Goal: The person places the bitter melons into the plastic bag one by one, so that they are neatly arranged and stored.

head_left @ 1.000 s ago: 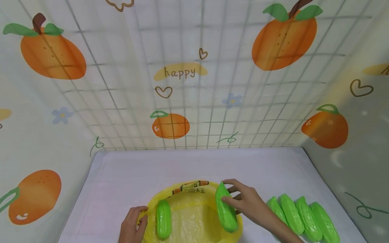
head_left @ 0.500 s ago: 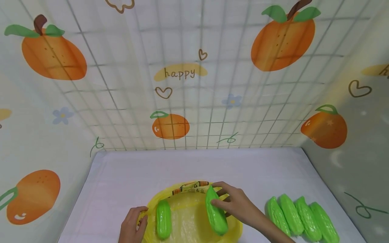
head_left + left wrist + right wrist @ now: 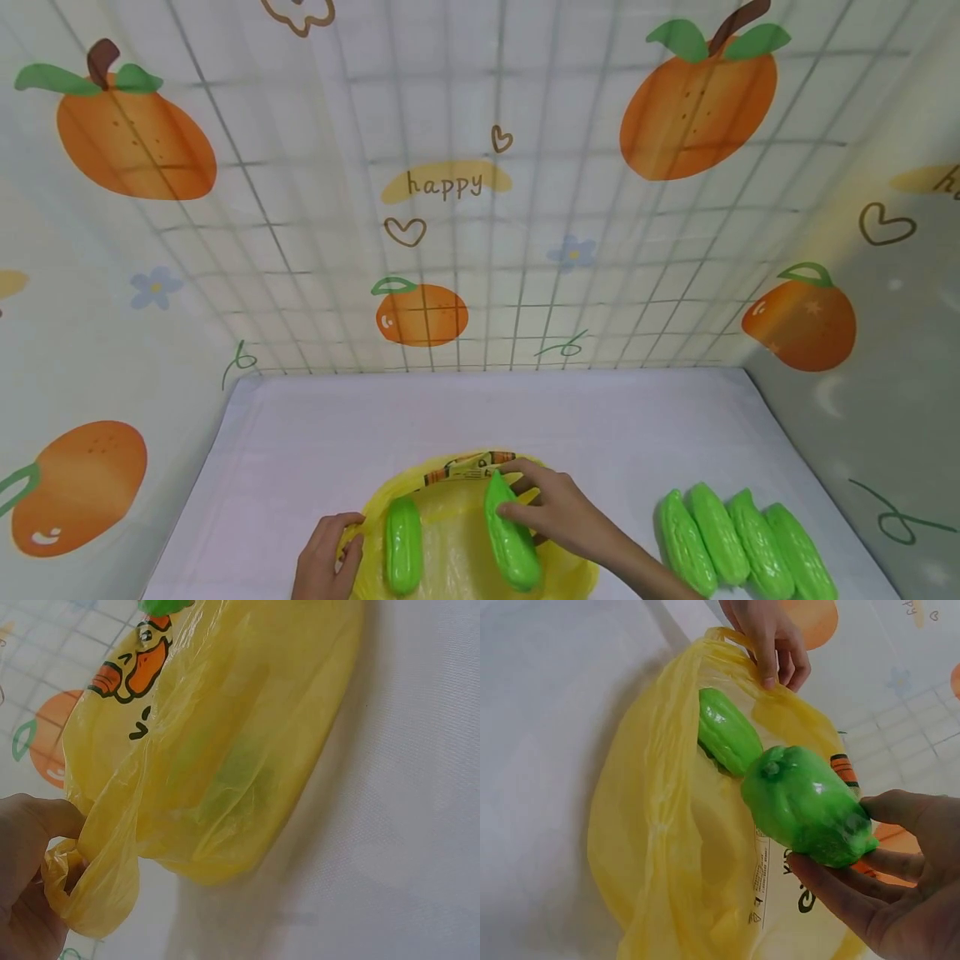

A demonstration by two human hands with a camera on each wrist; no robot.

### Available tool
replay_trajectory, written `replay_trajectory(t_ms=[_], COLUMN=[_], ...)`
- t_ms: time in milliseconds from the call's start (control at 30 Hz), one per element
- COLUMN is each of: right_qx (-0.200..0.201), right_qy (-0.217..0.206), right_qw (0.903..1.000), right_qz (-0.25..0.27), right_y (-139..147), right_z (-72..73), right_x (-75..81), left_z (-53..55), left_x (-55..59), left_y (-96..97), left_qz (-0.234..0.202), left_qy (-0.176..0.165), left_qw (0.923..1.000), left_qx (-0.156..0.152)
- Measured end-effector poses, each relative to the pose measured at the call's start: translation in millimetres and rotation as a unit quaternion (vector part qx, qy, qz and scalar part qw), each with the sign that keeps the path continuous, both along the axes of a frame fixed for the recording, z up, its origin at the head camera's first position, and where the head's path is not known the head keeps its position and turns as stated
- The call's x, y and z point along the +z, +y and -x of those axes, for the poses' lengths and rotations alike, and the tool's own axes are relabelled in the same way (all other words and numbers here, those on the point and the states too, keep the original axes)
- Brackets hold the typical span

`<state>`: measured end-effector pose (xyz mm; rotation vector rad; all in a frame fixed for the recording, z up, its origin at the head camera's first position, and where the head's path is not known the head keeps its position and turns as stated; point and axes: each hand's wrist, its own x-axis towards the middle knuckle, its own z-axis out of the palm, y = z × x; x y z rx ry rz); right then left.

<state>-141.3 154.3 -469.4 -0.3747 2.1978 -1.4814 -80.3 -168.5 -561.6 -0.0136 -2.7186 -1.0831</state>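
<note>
A yellow plastic bag (image 3: 435, 562) lies open-mouthed at the front of the table, with printed cartoon figures on it. My left hand (image 3: 324, 557) grips its left rim; the left wrist view shows the bag's handle loop (image 3: 105, 892) in those fingers. Between thumb and fingers my right hand (image 3: 558, 510) holds a long, ridged, glossy green vegetable (image 3: 512, 537), tilted over the right part of the bag's mouth. Another green vegetable (image 3: 404, 546) lies inside the bag, close to the left side. In the right wrist view the held vegetable (image 3: 802, 802) overlaps the one in the bag (image 3: 727, 731).
Several more green vegetables (image 3: 720, 533) lie side by side on the white tabletop (image 3: 615, 425), right of the bag. Fabric walls (image 3: 525, 208) printed with oranges and a grid enclose the table at the back and both sides.
My right hand has moved left and slightly down with the green vegetable, from the bag's right rim to over its mouth. The left hand has stayed at the rim.
</note>
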Motion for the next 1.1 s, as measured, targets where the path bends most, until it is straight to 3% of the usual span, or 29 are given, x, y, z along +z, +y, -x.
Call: replay_trajectory(t_ms=[567,867,1100], right_qx=[-0.040,-0.043,-0.049], right_qy=[-0.030,-0.062,-0.083], right_qw=[0.9985,0.9965,0.9945], right_qz=[0.020,0.034,0.040], right_y=[-26,-39,-47], right_z=[4.9,5.5,5.3], right_x=[-16.9,-22.9,-29.0], left_z=[1.1,-0.2,-0.2], left_x=[-1.1,-0.7,0.9], left_y=[0.8,1.1,1.1], left_qz=[0.003,0.008,0.001], left_qy=[0.005,0.030,0.023], left_qw=[1.0000,0.9995,0.9997], left_qx=[-0.003,-0.002,-0.003])
